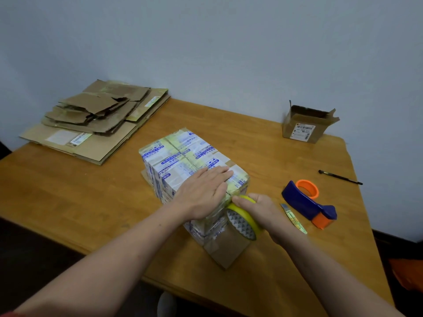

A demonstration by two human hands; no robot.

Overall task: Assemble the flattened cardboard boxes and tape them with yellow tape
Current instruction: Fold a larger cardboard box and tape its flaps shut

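Setting: brown wooden table [68, 191] against a pale blue-grey wall [229, 42]; bare tabletop lies left of the centre box, its near corner close to the table's front edge.
Right hand [258, 209]: fingers curled round one yellow roll of tape [245, 219], held against the box's near top edge.
Left hand [203, 191]: flat, fingers straight, pressing the box top.
Centre box: one closed cardboard box wrapped in white-and-blue printed tape [183, 161], mid-table.
Tools, right side: one slim utility knife [293, 218]; one blue-and-orange tape dispenser [306, 201]; further back, one black pen [340, 177] near the right edge.
Far right: one small brown cardboard box with open flaps [302, 126], contents not visible.
Far left: one stack of flattened brown cardboard [96, 120], several pieces, reaching the table's back-left corner.
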